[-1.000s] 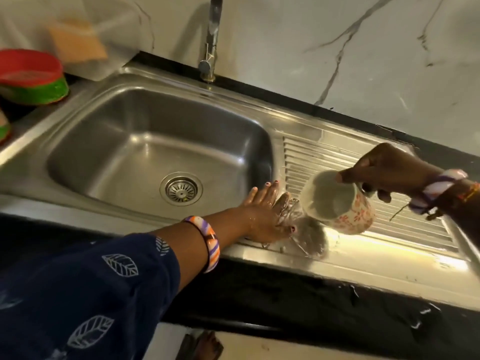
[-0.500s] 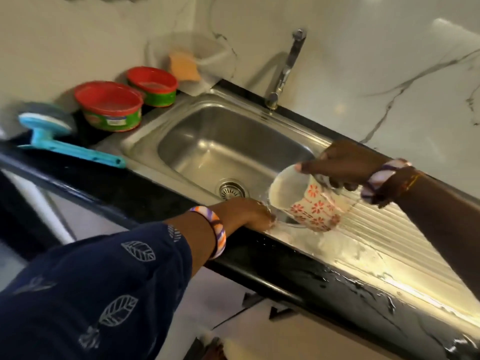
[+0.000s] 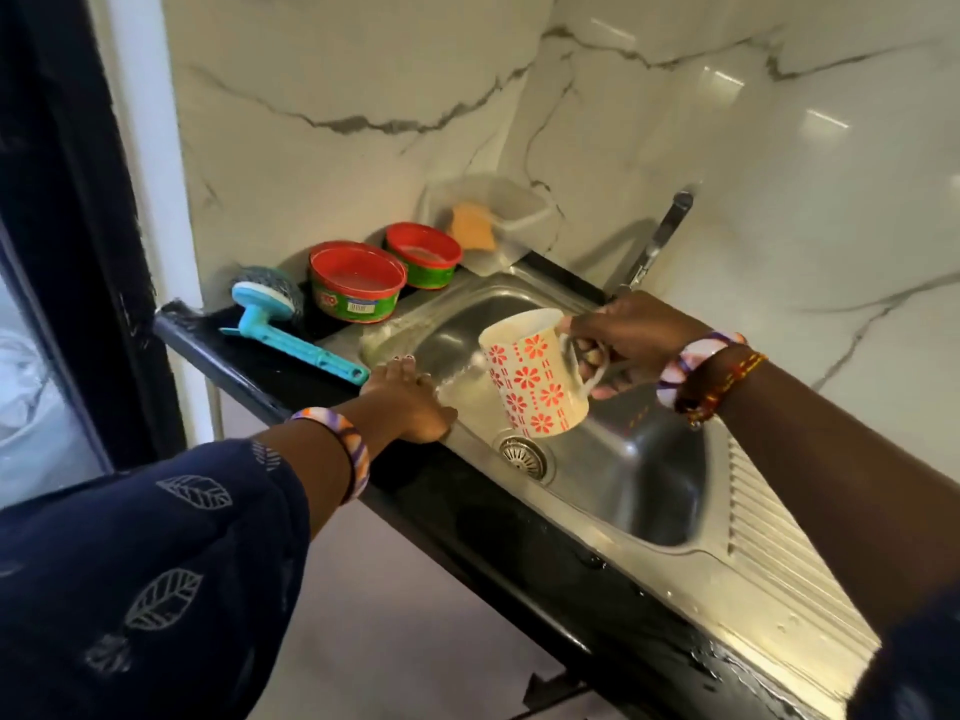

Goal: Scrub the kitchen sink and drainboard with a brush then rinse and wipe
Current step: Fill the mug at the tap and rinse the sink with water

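We see the right hand (image 3: 631,332) gripping the handle of a cream ceramic mug with red flower print (image 3: 535,374), fingers curled through the handle, thumb on top. The mug is tilted with its mouth toward the left, held above the stainless steel sink basin (image 3: 639,475). A blurred stream of water (image 3: 457,379) leaves the mug's rim and lands on the sink's near-left rim. The left hand (image 3: 408,402) lies flat on that wet rim, fingers straight and close together, palm down, holding nothing; its fingertips point toward the back-left corner of the basin. The round metal drain strainer (image 3: 524,456) sits in the basin floor just below the mug. The ribbed steel drainboard (image 3: 779,574) runs off to the right of the basin, wet and shiny near its front edge.

The turquoise plastic long-handled brush with steel-wool head (image 3: 283,322) lies on the black countertop (image 3: 291,376) left of the sink, untouched, handle end near the left hand's fingertips. Behind it stand two round tubs with red rims and green sides (image 3: 358,283), side by side. A clear plastic container (image 3: 491,215) leans in the corner against the white marble wall (image 3: 727,148), with an orange sponge (image 3: 472,228) in it. The chrome tap (image 3: 662,236) rises behind the basin. Both wrists wear striped bangles; the left arm has a navy leaf-print sleeve (image 3: 156,563).
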A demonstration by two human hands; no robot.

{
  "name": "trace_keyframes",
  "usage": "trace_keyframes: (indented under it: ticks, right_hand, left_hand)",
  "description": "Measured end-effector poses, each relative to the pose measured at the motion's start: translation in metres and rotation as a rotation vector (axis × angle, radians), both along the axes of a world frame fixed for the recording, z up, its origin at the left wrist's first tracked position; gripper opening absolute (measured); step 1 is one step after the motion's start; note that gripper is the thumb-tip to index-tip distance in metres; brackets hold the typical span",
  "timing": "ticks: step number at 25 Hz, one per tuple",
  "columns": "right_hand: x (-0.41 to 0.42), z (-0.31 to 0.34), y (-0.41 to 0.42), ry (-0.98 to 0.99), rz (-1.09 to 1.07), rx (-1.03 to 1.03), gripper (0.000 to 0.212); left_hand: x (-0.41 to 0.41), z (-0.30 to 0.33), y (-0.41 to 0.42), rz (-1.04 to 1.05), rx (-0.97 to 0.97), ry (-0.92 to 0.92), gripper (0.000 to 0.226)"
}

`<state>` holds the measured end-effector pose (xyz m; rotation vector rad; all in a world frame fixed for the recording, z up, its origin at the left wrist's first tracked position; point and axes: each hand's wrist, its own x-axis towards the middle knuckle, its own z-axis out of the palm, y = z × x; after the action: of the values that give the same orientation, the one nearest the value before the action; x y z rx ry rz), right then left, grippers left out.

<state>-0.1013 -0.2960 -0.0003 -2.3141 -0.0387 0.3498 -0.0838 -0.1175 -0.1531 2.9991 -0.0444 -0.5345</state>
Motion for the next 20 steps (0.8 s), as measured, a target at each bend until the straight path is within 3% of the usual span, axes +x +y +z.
trace_keyframes:
  ticks: [4,9,13,17,20]
  right_hand:
    - [-0.01,0.012,-0.019,-0.052,0.011,-0.132,0.028]
    - [-0.001,0.001,-0.02,0.094,0.053,-0.279,0.03]
    - [0.024,-0.016,0.015,0.15,0.109,-0.264,0.027]
    - [0.074,-0.023,0.059,0.068,0.174,-0.16,0.026]
    - [0.115,-0.023,0.074,0.003,0.167,-0.048,0.032]
  left_hand:
    - [0.002,0.001,-0.002,0.047,0.007,-0.016,0.079]
    - [0.013,0.006,-0.002,0.144,-0.021,0.022,0.079]
    - [0.032,0.016,-0.001,0.21,-0.071,0.052,0.063]
    - [0.05,0.034,0.009,0.168,-0.069,-0.057,0.035]
    - [0.064,0.047,0.02,0.18,-0.031,-0.15,0.032]
